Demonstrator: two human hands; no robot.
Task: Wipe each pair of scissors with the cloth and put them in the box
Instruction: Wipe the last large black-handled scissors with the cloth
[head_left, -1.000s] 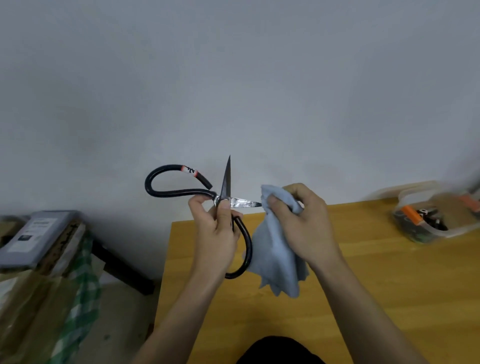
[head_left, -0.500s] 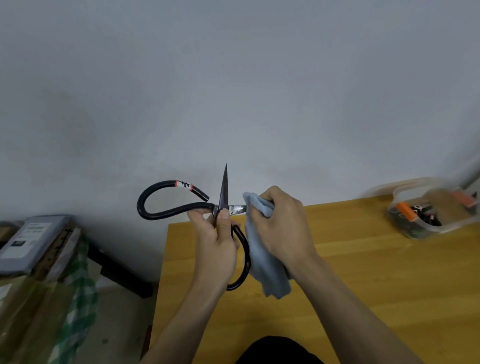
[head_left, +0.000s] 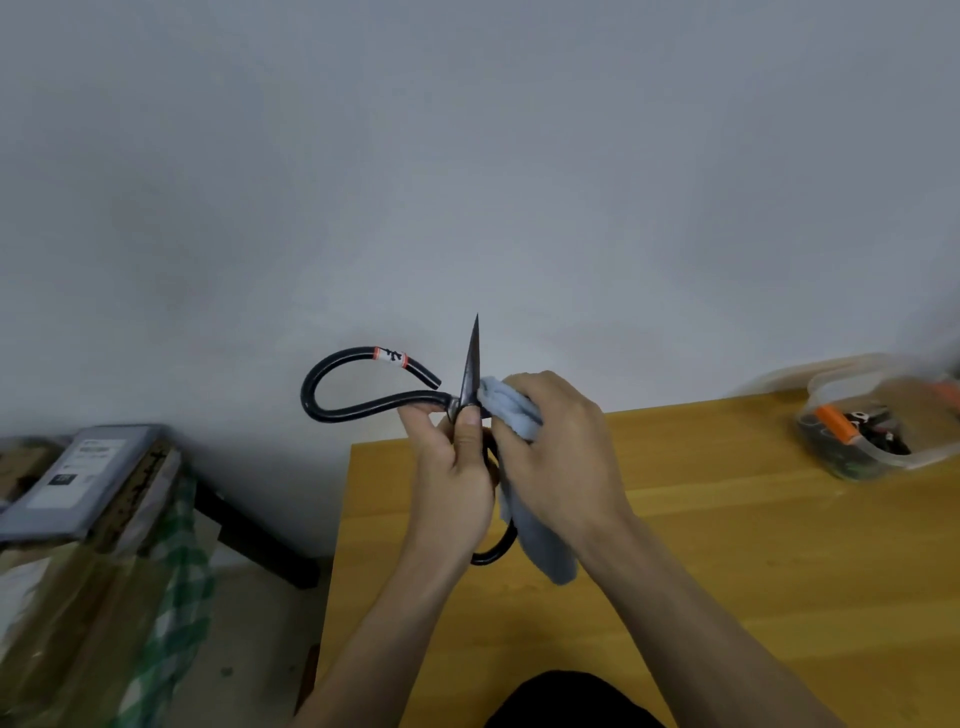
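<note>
Black scissors (head_left: 374, 405) gripped at pivot by left hand (head_left: 457, 483), right hand (head_left: 561, 467) clutching cloth (head_left: 545, 551) round one blade, box (head_left: 878, 431) well apart on table (head_left: 727, 545)

A plain grey-white wall (head_left: 467, 156) filled the upper half of the view, evenly lit. A yellow wooden table (head_left: 727, 545) stood against it at right. Left of the table's edge lay a pale floor (head_left: 249, 649) with a dark bar (head_left: 249, 535) across it. At far left stood cardboard boxes (head_left: 57, 613), a green checked cloth (head_left: 176, 587) draped over them, and a grey flat package (head_left: 78, 478) on top.
</note>
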